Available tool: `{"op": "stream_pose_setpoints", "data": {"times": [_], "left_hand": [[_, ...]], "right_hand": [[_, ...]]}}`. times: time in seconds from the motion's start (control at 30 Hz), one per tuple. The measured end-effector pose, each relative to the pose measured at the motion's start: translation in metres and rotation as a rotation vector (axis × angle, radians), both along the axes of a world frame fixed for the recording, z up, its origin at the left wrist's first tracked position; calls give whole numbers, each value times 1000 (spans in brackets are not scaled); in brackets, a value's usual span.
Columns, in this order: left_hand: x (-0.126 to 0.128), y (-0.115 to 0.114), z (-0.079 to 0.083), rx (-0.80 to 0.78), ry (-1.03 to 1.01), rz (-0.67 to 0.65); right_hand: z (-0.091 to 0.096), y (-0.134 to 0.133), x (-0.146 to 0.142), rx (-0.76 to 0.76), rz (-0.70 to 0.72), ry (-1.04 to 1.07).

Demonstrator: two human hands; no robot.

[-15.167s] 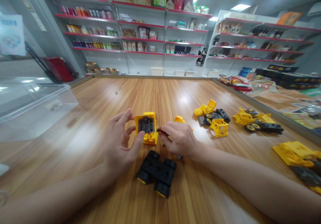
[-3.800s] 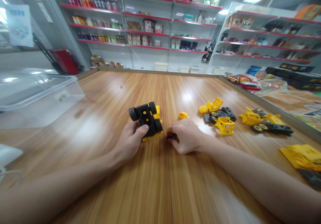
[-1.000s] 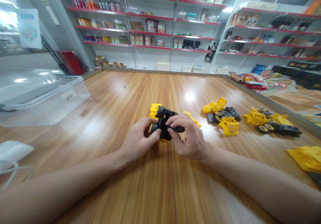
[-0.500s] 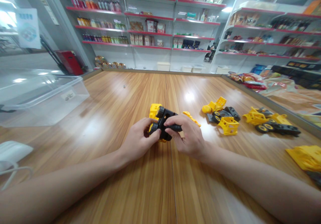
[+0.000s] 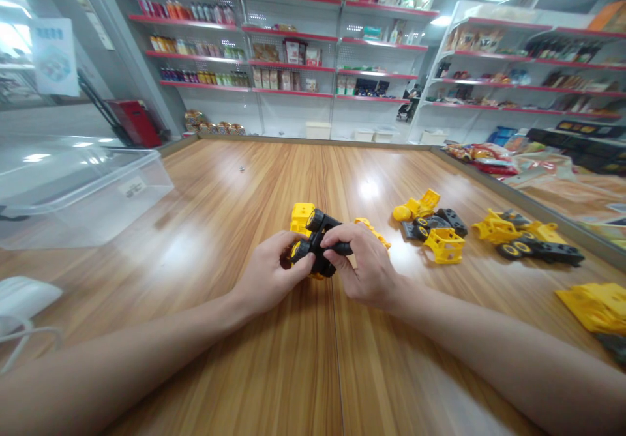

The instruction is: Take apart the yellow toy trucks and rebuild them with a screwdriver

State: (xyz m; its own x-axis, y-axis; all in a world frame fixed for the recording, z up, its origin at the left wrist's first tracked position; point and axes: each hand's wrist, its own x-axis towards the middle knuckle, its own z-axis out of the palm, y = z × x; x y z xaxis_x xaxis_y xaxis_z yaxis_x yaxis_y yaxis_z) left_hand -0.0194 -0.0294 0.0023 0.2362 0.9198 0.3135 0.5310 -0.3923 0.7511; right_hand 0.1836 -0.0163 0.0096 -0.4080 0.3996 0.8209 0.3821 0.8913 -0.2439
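Observation:
My left hand (image 5: 268, 263) is closed on a black toy truck chassis (image 5: 320, 244), its thumb and fingers at one wheel. The chassis is turned wheels up, with black tyres and a yellow hub showing. Yellow bodywork (image 5: 302, 213) shows just behind it; whether they are joined I cannot tell. My right hand (image 5: 369, 260) pinches a short black screwdriver (image 5: 342, 248) by its handle against the chassis; its tip is hidden. Beyond the right hand lies a yellow toy part (image 5: 372, 229), partly covered by it.
Yellow and black toy vehicle parts (image 5: 430, 224) lie to the right, with a second group (image 5: 531, 237) farther right and yellow pieces (image 5: 594, 309) at the right edge. On the left stand a clear plastic bin (image 5: 88, 208) and a white device with a cable (image 5: 27, 302).
Almost nothing differs. Both hands keep their hold on the chassis and screwdriver, with only a very slight shift of the view.

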Motion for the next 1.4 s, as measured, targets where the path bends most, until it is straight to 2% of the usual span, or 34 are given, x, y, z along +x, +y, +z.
{"op": "stream_pose_setpoints", "data": {"times": [0.17, 0.3, 0.43, 0.63, 0.83, 0.97, 1.17, 1.4], "left_hand": [[0, 1, 0, 5, 17, 12], [0, -1, 1, 4, 13, 6], [1, -2, 3, 11, 11, -5], [0, 1, -1, 8, -2, -15], [-2, -1, 0, -19, -13, -34], [-1, 0, 1, -15, -25, -30], [0, 0, 1, -29, -22, -19], [0, 0, 0, -29, -41, -23]], "right_hand": [[6, -5, 3, 6, 30, -34], [1, -2, 4, -28, 54, 42], [-3, 2, 4, 18, 146, 146], [1, 0, 6, 98, 142, 78], [-3, 3, 3, 49, 194, 245], [-1, 0, 3, 41, 175, 198], [4, 0, 4, 163, 117, 207], [1, 2, 4, 108, 175, 159]]}}
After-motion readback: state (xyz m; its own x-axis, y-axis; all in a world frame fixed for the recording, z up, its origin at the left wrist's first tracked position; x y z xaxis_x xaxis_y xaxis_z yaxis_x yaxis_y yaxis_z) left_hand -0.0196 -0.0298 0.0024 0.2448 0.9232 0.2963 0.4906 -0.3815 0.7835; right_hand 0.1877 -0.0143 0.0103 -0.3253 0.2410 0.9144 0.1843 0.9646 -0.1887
